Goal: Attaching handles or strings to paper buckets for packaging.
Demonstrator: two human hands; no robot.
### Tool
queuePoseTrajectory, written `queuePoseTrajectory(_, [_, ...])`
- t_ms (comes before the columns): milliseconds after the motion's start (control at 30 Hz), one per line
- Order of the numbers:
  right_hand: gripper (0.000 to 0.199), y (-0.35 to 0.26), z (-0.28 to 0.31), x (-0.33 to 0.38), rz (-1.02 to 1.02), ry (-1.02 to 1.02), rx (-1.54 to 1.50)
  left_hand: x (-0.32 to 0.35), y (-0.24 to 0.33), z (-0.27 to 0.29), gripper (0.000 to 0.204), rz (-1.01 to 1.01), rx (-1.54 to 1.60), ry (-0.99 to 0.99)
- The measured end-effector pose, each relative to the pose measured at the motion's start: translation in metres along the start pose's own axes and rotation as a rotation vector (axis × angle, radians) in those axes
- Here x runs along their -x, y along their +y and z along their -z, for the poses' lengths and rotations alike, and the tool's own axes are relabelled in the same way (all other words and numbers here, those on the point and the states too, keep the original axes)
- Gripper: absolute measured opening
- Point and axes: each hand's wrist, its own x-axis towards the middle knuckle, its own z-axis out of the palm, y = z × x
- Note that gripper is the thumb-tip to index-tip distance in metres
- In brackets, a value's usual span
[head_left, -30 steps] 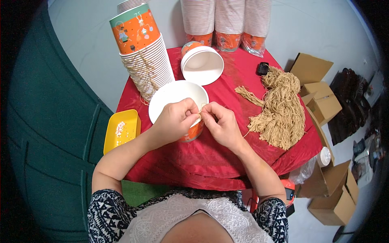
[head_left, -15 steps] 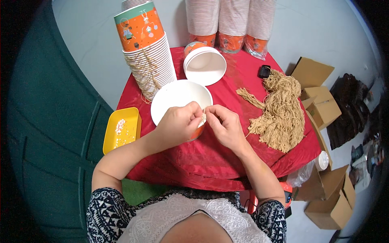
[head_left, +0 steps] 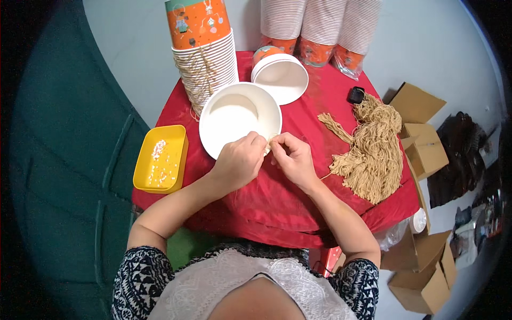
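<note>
A large paper bucket (head_left: 229, 114) with a white inside lies tipped with its mouth toward me. At its near right rim both hands meet, fingers pinched together. My left hand (head_left: 240, 162) is closed against the rim, and my right hand (head_left: 294, 160) pinches right beside it. A bit of tan string (head_left: 268, 148) shows between the fingertips; the fingers hide most of it. To the right lies a big bundle of tan string (head_left: 373, 152), with a black object (head_left: 356, 95) at its top. On the left stands a yellow tray (head_left: 173, 184) with small white and pink bits in it.
Behind the bucket stands a tall stack of orange buckets (head_left: 205, 66) with strings hanging down its side. Another bucket (head_left: 281, 80) lies on its side. Several wrapped stacks (head_left: 320, 26) line the back of the red-covered table (head_left: 304, 210). Cardboard boxes (head_left: 426, 149) sit at the right.
My view has shifted slightly, so the table things sit differently in the picture. The bucket's mouth shows more, and both hands stay pinched together at its rim.
</note>
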Motion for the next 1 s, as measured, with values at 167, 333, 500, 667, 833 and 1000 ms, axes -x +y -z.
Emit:
queuePoseTrajectory(167, [0.010,0.006,0.004,0.005,-0.067,-0.113,0.229,0.020,-0.009,-0.019,0.012,0.078,-0.016,0.012])
queuePoseTrajectory(333, [0.008,-0.007,0.012,0.021,0.138,-0.143,0.445,0.035,-0.018,-0.037,0.011,0.205,0.114,-0.024])
queuePoseTrajectory(500, [0.006,-0.046,0.010,0.049,0.295,-0.467,0.826,0.040,-0.025,-0.042,0.009,0.294,0.208,-0.032])
queuePoseTrajectory(667, [0.012,-0.073,-0.020,0.064,0.775,-0.622,0.946,0.041,-0.024,-0.043,0.007,0.336,0.217,-0.014])
queuePoseTrajectory(833, [0.025,-0.089,-0.024,0.048,0.770,-0.598,0.747,0.041,-0.025,-0.041,0.007,0.320,0.202,-0.052])
queuePoseTrajectory(1000, [0.009,-0.054,-0.024,0.000,0.280,-0.256,0.871,0.043,-0.029,-0.040,0.012,0.333,0.197,-0.038])
